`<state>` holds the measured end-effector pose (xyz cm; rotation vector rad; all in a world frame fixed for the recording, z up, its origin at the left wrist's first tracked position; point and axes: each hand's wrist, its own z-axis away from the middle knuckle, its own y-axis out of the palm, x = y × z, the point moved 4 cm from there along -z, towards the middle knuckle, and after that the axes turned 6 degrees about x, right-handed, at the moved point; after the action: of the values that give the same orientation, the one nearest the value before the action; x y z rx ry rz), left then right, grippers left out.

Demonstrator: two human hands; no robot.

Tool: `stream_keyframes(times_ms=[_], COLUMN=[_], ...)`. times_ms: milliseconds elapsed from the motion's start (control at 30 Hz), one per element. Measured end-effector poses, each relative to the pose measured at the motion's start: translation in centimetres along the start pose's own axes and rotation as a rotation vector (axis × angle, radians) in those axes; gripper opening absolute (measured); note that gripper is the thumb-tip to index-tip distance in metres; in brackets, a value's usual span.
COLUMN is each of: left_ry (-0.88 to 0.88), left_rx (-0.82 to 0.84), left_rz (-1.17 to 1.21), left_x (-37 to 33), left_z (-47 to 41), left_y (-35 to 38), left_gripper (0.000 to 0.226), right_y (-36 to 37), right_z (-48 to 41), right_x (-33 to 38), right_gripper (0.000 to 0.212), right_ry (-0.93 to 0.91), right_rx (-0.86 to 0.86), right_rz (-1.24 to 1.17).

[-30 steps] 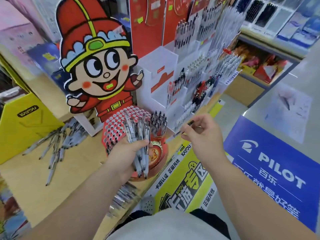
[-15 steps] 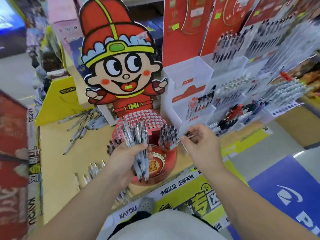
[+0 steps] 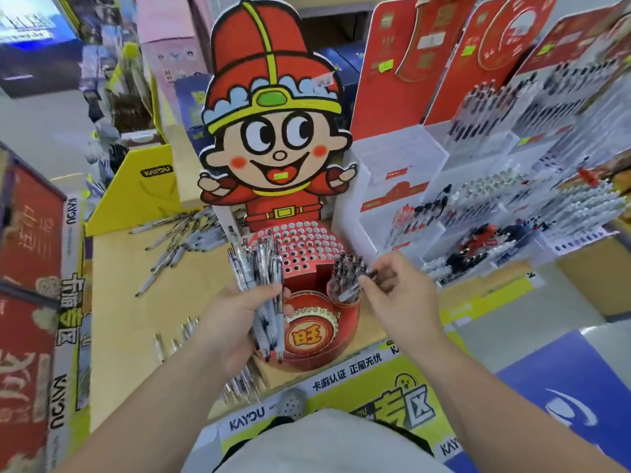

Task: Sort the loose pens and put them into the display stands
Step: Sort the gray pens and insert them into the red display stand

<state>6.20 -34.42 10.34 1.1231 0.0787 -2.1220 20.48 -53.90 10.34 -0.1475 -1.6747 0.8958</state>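
My left hand grips a bundle of clear pens upright in front of a red round display stand full of small holes. My right hand pinches a single pen by its top, its tip low at a cluster of pens standing in the stand's right-hand section. A cartoon cardboard figure in a red hat rises behind the stand. Most holes in the stand's raised back tier show no pens.
Loose pens lie scattered on the wooden tabletop at the left, and more pens lie near my left wrist. A yellow box stands at the back left. White tiered pen racks with red backboards fill the right side.
The view has swung left and downward. My right hand has brought its pen down to the pen cluster in the stand's right section. My left hand keeps the bundle in place.
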Motion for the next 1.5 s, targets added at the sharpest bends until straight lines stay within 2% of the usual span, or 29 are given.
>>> stream_keyframes(times_ms=[367, 767, 900, 1033, 1200, 1400, 1500], left_ry=[-0.032, -0.051, -0.047, -0.041, -0.059, -0.033, -0.033], left_rx=[0.13, 0.154, 0.159, 0.154, 0.183, 0.204, 0.237], left_rz=[-0.004, -0.015, -0.002, -0.024, -0.015, -0.024, -0.061], left_x=[-1.1, -1.1, -1.4, -1.2, -1.1, -1.7, -2.0], left_z=[-1.7, -2.8, -3.1, -3.6, -3.8, -4.0, -3.8], left_y=[-0.8, -0.3, 0.1, 0.2, 1.0, 1.5, 1.5], left_gripper=[0.031, 0.01, 0.012, 0.018, 0.012, 0.01, 0.009], right_y=[1.8, 4.0, 4.0, 3.2, 3.0, 3.0, 2.2], right_z=[0.7, -0.1, -0.5, -1.0, -1.5, -1.8, -2.1], right_x=[-0.1, -1.2, -1.0, -1.1, -0.7, -0.7, -0.3], right_gripper=[0.027, 0.025, 0.023, 0.019, 0.017, 0.019, 0.023], right_ry=[0.021, 0.158, 0.179, 0.128, 0.079, 0.083, 0.175], right_rx=[-0.121, 0.023, 0.118, 0.132, 0.158, 0.23, 0.224], right_rz=[0.127, 0.109, 0.031, 0.147, 0.302, 0.368, 0.257])
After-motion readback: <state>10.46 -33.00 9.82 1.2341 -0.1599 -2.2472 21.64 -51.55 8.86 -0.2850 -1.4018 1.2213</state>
